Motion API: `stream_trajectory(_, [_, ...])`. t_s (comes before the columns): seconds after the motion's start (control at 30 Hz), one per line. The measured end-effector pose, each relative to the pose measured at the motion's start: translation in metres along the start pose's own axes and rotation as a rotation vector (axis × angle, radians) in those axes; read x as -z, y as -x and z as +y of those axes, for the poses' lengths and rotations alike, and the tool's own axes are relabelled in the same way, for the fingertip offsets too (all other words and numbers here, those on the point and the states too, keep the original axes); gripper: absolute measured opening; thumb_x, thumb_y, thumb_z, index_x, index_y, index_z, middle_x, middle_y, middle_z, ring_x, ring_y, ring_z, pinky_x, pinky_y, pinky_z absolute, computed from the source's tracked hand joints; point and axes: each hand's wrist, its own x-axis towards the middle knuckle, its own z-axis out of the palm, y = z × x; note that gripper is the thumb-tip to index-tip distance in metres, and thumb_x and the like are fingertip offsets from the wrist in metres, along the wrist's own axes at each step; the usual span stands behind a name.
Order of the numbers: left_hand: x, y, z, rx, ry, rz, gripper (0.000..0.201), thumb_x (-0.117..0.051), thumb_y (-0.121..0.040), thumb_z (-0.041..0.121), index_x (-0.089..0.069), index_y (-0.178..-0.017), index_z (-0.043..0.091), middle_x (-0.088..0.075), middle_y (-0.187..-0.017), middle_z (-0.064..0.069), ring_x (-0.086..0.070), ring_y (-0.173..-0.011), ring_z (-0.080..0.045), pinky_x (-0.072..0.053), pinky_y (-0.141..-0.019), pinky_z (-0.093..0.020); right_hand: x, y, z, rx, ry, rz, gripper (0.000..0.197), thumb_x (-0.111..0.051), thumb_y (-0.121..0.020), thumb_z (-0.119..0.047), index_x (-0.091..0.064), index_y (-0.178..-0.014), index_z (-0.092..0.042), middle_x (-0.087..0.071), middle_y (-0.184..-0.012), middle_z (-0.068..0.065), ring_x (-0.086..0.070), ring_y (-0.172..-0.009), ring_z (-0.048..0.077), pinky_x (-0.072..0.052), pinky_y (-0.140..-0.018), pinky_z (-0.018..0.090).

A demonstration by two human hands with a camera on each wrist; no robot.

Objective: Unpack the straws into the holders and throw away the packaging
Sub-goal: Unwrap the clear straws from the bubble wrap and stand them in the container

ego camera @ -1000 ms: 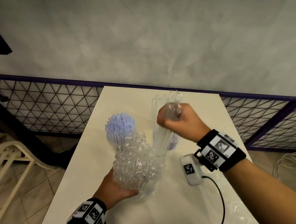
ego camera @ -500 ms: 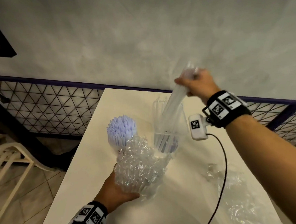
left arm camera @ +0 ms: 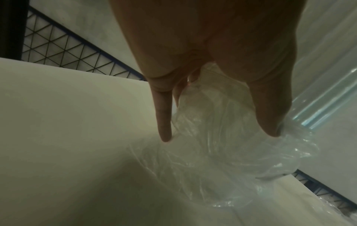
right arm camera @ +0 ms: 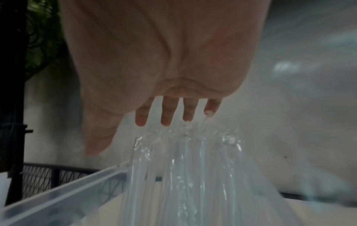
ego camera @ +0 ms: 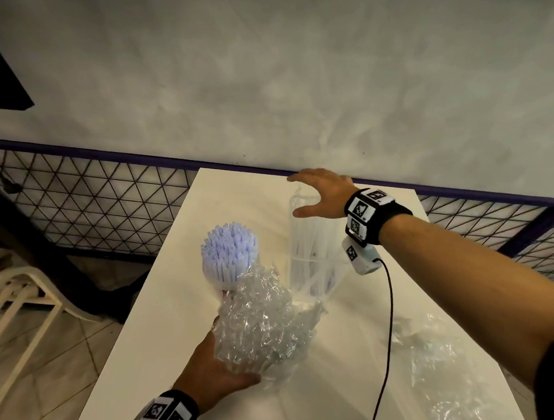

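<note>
Nearest the wearer, the left hand (ego camera: pixel 218 366) cups a crumpled wad of clear plastic packaging (ego camera: pixel 260 324) from below and from its left, thumb and fingers curled round it (the left wrist view shows the little finger (left arm camera: pixel 164 119) straight, its tip at the film (left arm camera: pixel 222 137)), the wad resting on the pale cream tabletop (ego camera: pixel 141 348). To the right of that hand, on the table's near right corner, lies a second loose sheet of clear crinkled plastic film (ego camera: pixel 440 362). Just beyond the left hand's wad stands a tight upright bundle of white paper-wrapped straws (ego camera: pixel 229 251), its lower end hidden behind the plastic. To the right of that bundle stands a tall clear holder with clear straws (ego camera: pixel 307 247) upright in it. Above their tops hovers the right hand (ego camera: pixel 321 194), fingers (right arm camera: pixel 167 113) straight and spread apart, thumb held out, gripping nothing; whether its fingertips touch the straw tops I cannot tell. Farthest off run a purple-railed wire mesh fence (ego camera: pixel 90 195) and a grey wall (ego camera: pixel 293 79).
</note>
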Motion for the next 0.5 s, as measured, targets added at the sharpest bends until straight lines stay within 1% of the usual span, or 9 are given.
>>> stream_trajectory(0.1, [-0.001, 0.002, 0.003, -0.007, -0.015, 0.001, 0.102, -0.098, -0.041, 0.020, -0.048, -0.131, 0.020, -0.070, -0.113, 0.003, -0.067, -0.099, -0.001, -0.050, -0.077, -0.009, 0.000, -0.012, -0.005, -0.002, 0.061, -0.036, 0.041, -0.056, -0.092, -0.057, -0.055, -0.131, -0.045, -0.053, -0.143, -0.013, -0.048, -0.131, 0.019, -0.032, -0.108, 0.041])
stream_trajectory(0.17, [-0.001, 0.002, 0.003, -0.010, -0.010, 0.009, 0.098, -0.096, -0.046, 0.011, -0.048, -0.131, 0.018, -0.069, -0.112, 0.002, -0.067, -0.096, 0.004, -0.049, -0.070, -0.004, 0.002, -0.018, -0.004, -0.008, 0.023, 0.001, 0.023, -0.060, -0.094, -0.036, -0.068, -0.115, -0.034, -0.064, -0.129, -0.007, -0.057, -0.119, 0.022, -0.043, -0.100, 0.035])
stream_trajectory(0.2, [-0.001, 0.002, 0.003, -0.017, -0.014, 0.010, 0.098, -0.096, -0.046, 0.012, -0.047, -0.131, 0.018, -0.069, -0.113, 0.002, -0.066, -0.097, 0.004, -0.049, -0.070, -0.003, 0.002, -0.021, -0.001, -0.015, -0.032, 0.029, 0.022, -0.061, -0.092, -0.021, -0.071, -0.111, -0.027, -0.067, -0.123, -0.003, -0.060, -0.114, 0.022, -0.047, -0.096, 0.031])
stream_trajectory(0.23, [-0.001, 0.001, 0.001, -0.020, -0.024, 0.012, 0.102, -0.097, -0.044, 0.018, -0.047, -0.133, 0.019, -0.068, -0.114, 0.003, -0.066, -0.099, 0.002, -0.049, -0.072, -0.004, 0.003, -0.022, 0.003, -0.033, -0.091, 0.049, 0.028, -0.060, -0.088, -0.008, -0.072, -0.109, -0.022, -0.069, -0.118, 0.000, -0.062, -0.111, 0.022, -0.048, -0.092, 0.028])
stream_trajectory(0.3, [0.000, 0.001, -0.001, -0.037, -0.049, 0.014, 0.110, -0.098, -0.038, 0.035, -0.046, -0.134, 0.023, -0.067, -0.117, 0.007, -0.064, -0.105, -0.001, -0.049, -0.082, -0.009, 0.007, -0.021, 0.010, -0.068, -0.153, 0.049, 0.043, -0.054, -0.082, 0.007, -0.070, -0.112, -0.018, -0.068, -0.117, 0.004, -0.063, -0.110, 0.022, -0.047, -0.088, 0.024])
stream_trajectory(0.33, [0.000, 0.001, -0.001, -0.043, -0.056, 0.014, 0.110, -0.097, -0.036, 0.038, -0.048, -0.133, 0.024, -0.068, -0.116, 0.008, -0.064, -0.105, -0.001, -0.049, -0.085, -0.012, 0.008, -0.020, 0.014, -0.073, -0.148, 0.023, 0.048, -0.053, -0.081, 0.010, -0.069, -0.115, -0.019, -0.067, -0.120, 0.004, -0.061, -0.114, 0.022, -0.047, -0.089, 0.024])
stream_trajectory(0.4, [0.000, 0.000, 0.000, -0.048, -0.052, 0.010, 0.104, -0.097, -0.038, 0.034, -0.050, -0.130, 0.025, -0.070, -0.113, 0.008, -0.065, -0.103, 0.000, -0.049, -0.082, -0.010, 0.008, -0.017, 0.019, -0.067, -0.105, -0.007, 0.049, -0.059, -0.083, 0.006, -0.066, -0.121, -0.023, -0.061, -0.130, 0.003, -0.054, -0.123, 0.024, -0.045, -0.096, 0.029])
stream_trajectory(0.47, [-0.001, 0.001, 0.002, -0.062, -0.051, 0.012, 0.101, -0.098, -0.039, 0.029, -0.051, -0.129, 0.025, -0.070, -0.112, 0.008, -0.066, -0.102, 0.001, -0.049, -0.078, -0.008, 0.013, -0.008, 0.021, -0.045, -0.098, 0.065, 0.041, -0.069, -0.085, -0.011, -0.064, -0.122, -0.027, -0.056, -0.132, 0.004, -0.052, -0.122, 0.026, -0.043, -0.103, 0.040])
stream_trajectory(0.5, [-0.001, 0.002, 0.003, -0.068, -0.052, 0.013, 0.101, -0.097, -0.039, 0.028, -0.051, -0.129, 0.025, -0.070, -0.111, 0.008, -0.065, -0.101, 0.001, -0.049, -0.077, -0.007, 0.018, -0.001, 0.022, -0.041, -0.119, 0.114, 0.034, -0.071, -0.085, -0.020, -0.064, -0.118, -0.027, -0.058, -0.125, 0.004, -0.054, -0.116, 0.026, -0.045, -0.101, 0.042])
